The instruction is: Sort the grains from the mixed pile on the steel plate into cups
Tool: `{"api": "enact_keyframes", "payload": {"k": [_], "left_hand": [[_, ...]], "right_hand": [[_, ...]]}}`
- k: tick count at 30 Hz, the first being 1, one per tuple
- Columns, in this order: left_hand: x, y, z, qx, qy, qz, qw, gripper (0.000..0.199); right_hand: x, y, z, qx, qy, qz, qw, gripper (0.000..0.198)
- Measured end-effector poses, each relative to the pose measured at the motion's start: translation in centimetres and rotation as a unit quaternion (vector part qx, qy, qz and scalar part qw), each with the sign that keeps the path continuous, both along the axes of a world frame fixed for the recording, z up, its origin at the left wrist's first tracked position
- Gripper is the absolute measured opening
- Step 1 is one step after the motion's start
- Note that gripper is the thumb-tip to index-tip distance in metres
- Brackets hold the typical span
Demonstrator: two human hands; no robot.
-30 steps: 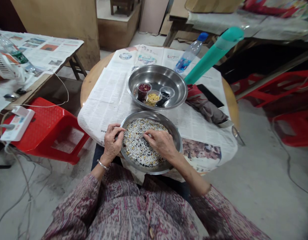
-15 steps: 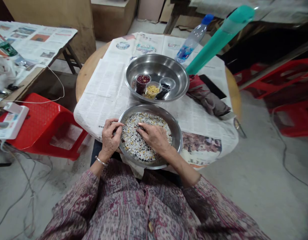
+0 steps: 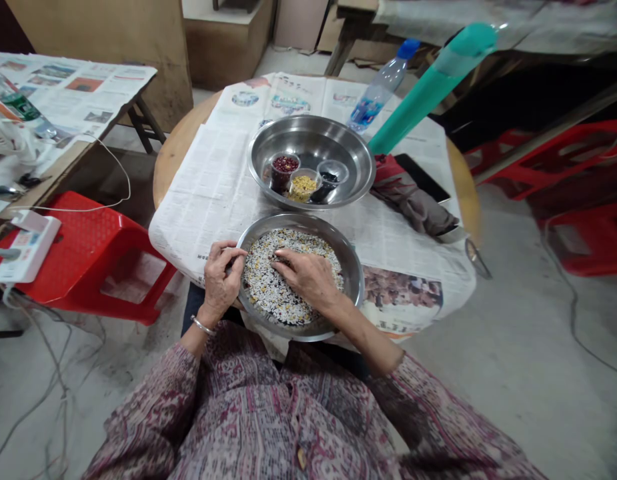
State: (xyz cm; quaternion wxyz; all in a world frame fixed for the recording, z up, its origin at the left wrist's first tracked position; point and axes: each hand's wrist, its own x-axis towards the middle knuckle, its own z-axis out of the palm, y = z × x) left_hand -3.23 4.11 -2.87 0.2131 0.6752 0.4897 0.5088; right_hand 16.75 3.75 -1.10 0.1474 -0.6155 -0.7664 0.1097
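Observation:
A steel bowl [image 3: 357, 280] near my body holds a spread mix of white grains [image 3: 268, 283] with black, yellow and a few dark red beans. My left hand [image 3: 223, 273] is closed on the bowl's left rim, a bangle on its wrist. Over the middle of the grains is my right hand [image 3: 311, 275], its thumb and fingers drawn together at the surface; whatever is between the fingertips is too small to make out. Behind, a larger steel basin [image 3: 308, 127] holds plastic cups of red beans [image 3: 285, 164], yellow beans [image 3: 303, 185] and black beans [image 3: 329, 179].
Newspaper [image 3: 198, 180] covers the round table. A blue-capped bottle [image 3: 378, 97], a green tube [image 3: 433, 90], a folded umbrella [image 3: 418, 203] and a dark phone [image 3: 422, 177] lie or stand right of the basin. On the left, a red stool [image 3: 98, 247] carries a power strip [image 3: 28, 247].
The view has tilted slightly, so the table sits a little lower. My right fingers have shifted slightly in the grains; my left hand stays on the rim.

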Motion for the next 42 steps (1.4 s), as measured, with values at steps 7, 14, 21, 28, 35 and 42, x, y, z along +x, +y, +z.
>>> {"api": "enact_keyframes", "payload": {"k": [7,14,21,28,35,42], "left_hand": [[-0.1,0.0,-0.1,-0.009,0.001,0.002,1.0,0.014],[-0.1,0.1,-0.2,0.003,0.006,0.002,1.0,0.014],[-0.1,0.0,-0.1,0.001,0.009,0.001,1.0,0.014],[-0.1,0.0,-0.1,-0.002,0.005,0.003,1.0,0.014],[-0.2,0.0,0.1,-0.007,0.008,0.003,1.0,0.014],[-0.2,0.0,0.2,-0.017,0.022,0.007,1.0,0.014]], "right_hand": [[-0.8,0.3,0.9,-0.014,-0.05,0.022,0.998,0.028],[-1.6,0.2,0.8,-0.005,-0.082,0.051,0.995,0.031],[-1.2,-0.3,1.2,-0.033,0.011,0.009,0.999,0.022],[1.0,-2.5,2.5,-0.085,0.224,-0.027,0.97,0.025],[3.1,-3.8,2.6,-0.136,0.379,-0.08,0.912,0.031],[3.4,-4.5,1.1,-0.11,0.349,-0.088,0.927,0.027]]}}
